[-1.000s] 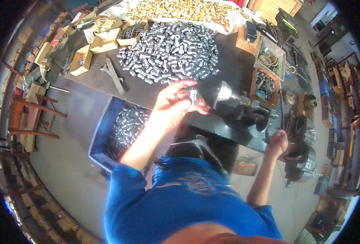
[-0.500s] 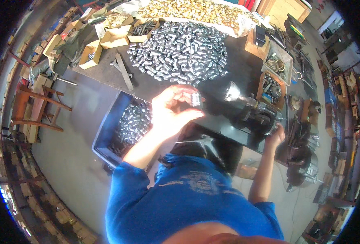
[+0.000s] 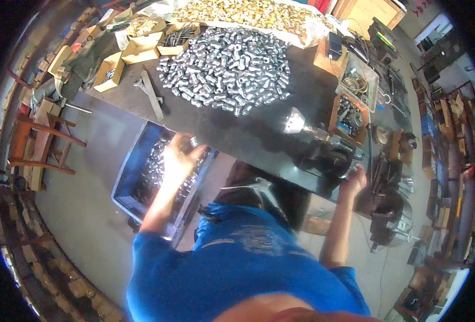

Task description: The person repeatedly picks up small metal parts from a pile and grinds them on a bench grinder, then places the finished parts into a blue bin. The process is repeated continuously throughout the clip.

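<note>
My left hand (image 3: 179,155) is over the near rim of the table, above a blue crate (image 3: 120,185). Its fingers close on a small silvery metal fitting (image 3: 194,142). Inside the crate lie many similar metal fittings (image 3: 154,166). On the right, my right hand (image 3: 355,181) grips the near end of a dark bench machine (image 3: 331,155), around what looks like a handwheel; its exact shape is hidden by the fingers. A shiny chuck-like head (image 3: 293,122) points from the machine towards the heap of silvery fittings (image 3: 229,70) on the table.
A wrench (image 3: 151,94) and flat bar lie left of the heap. Behind are small card boxes (image 3: 142,48) and a tray of brass-coloured parts (image 3: 248,12). Bins of rings and hardware (image 3: 350,115) stand on the right. A wooden stool (image 3: 49,139) is on the floor at left.
My left hand has moved left and nearer with the fitting, from in front of the heap to above the blue crate. My right hand stays on the machine. The whole view has shifted slightly.
</note>
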`<state>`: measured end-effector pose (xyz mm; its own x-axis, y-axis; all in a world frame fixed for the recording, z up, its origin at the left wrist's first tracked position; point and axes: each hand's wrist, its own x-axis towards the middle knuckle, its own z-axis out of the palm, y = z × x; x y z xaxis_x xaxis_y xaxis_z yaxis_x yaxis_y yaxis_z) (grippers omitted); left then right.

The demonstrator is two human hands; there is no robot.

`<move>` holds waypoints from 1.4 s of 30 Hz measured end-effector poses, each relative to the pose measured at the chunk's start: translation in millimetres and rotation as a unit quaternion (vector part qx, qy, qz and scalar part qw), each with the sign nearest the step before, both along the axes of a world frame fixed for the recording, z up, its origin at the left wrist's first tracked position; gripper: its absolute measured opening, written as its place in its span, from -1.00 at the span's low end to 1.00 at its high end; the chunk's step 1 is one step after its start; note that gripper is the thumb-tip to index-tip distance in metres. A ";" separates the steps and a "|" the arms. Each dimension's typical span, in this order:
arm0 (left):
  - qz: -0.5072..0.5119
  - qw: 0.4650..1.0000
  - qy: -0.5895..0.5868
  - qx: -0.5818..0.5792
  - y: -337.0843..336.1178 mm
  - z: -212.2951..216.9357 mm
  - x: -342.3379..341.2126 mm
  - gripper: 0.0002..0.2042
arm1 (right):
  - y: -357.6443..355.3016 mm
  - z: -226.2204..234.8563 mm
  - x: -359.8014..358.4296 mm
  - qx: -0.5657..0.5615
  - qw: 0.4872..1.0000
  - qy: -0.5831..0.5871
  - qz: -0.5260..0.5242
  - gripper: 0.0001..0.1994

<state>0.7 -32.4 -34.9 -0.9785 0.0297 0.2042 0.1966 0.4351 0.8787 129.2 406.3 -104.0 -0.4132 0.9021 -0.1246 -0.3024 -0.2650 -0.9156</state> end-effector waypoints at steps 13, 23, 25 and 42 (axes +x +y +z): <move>-0.078 0.944 0.130 -0.292 40.3 -23.0 -41.5 -0.68 | 2.6 -2.7 2.5 0.040 0.999 -0.019 0.022 -0.83; -0.179 0.890 0.183 -0.377 110.1 -45.1 -89.2 -0.84 | -3.4 4.3 1.9 0.036 0.999 0.014 0.008 -0.84; -0.211 0.937 0.117 -0.253 104.0 -36.9 -80.0 -0.85 | -9.1 11.3 0.3 0.028 1.000 -0.001 0.001 -0.86; -0.420 0.862 -0.122 0.255 137.3 30.8 -69.7 -0.85 | -21.5 23.8 14.2 0.011 1.000 0.004 0.005 -0.85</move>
